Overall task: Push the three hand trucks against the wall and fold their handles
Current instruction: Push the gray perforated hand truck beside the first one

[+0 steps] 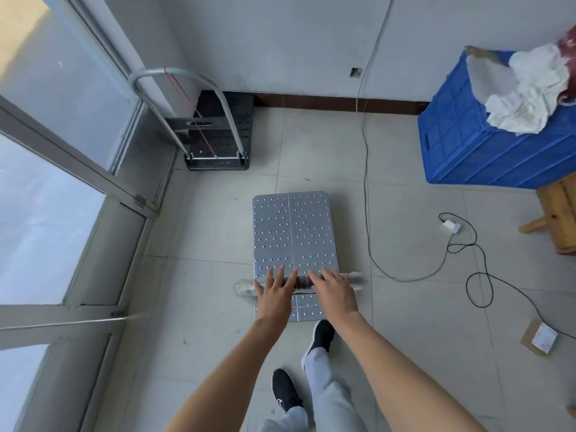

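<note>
A silver hand truck with a studded platform [294, 232] stands on the tiled floor in front of me, some way from the wall. Its upright handle bar [300, 281] crosses the near end. My left hand [276, 289] and my right hand [335, 289] lie side by side on that bar with straight fingers pointing forward. A black hand truck [223, 132] sits in the far left corner against the wall, its silver handle [174, 79] standing upright. No third truck is in view.
A blue crate [473, 141] holding white cloth stands against the wall at the right, with a wooden stool [558, 210] beside it. Cables and a white plug [450, 226] trail over the floor on the right. Glass doors [62, 182] line the left side.
</note>
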A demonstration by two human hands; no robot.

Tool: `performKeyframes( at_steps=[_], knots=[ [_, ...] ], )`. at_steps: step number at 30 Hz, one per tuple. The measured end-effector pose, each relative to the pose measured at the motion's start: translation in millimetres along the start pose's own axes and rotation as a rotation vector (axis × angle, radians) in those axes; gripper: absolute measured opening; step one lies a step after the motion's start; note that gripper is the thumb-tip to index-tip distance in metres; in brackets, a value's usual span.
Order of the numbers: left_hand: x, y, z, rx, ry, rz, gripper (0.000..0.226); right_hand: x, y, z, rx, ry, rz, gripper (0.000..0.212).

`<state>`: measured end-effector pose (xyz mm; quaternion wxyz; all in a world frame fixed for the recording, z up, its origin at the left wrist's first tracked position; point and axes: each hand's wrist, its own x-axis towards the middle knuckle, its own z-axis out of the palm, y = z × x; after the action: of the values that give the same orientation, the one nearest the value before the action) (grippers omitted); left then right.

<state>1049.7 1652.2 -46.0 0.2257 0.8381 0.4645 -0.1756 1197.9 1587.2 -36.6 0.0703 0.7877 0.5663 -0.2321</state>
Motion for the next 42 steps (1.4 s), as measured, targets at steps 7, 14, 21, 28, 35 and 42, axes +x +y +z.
performKeyframes(
  at_steps=[7,14,21,28,35,42],
  knots=[
    [102.7,-11.5,-72.4,-0.035,-0.021,-0.034,0.069,109.3,10.3,-60.3,-0.053,-0.019,-0.075,0.043],
    [194.9,-12.1,-140.3,-0.078,-0.069,-0.05,0.051,199.9,18.4,-114.1,-0.034,-0.022,-0.069,0.046],
    [286.1,-16.3,-195.1,-0.088,-0.091,0.009,0.057,292.7,28.1,-164.8,0.003,-0.018,0.0,0.033],
    [367.5,-30.3,-249.1,-0.028,-0.052,0.045,0.062,377.6,24.4,-209.5,0.032,0.015,0.018,0.032],
    [448.5,-51.4,-299.3,0.053,0.058,0.053,0.068,464.4,10.1,-249.4,0.026,0.048,0.028,0.045],
    [543.5,-72.7,-350.0,0.078,0.111,0.049,0.073,554.9,3.2,-288.4,-0.035,0.127,0.06,0.051]
  ],
)
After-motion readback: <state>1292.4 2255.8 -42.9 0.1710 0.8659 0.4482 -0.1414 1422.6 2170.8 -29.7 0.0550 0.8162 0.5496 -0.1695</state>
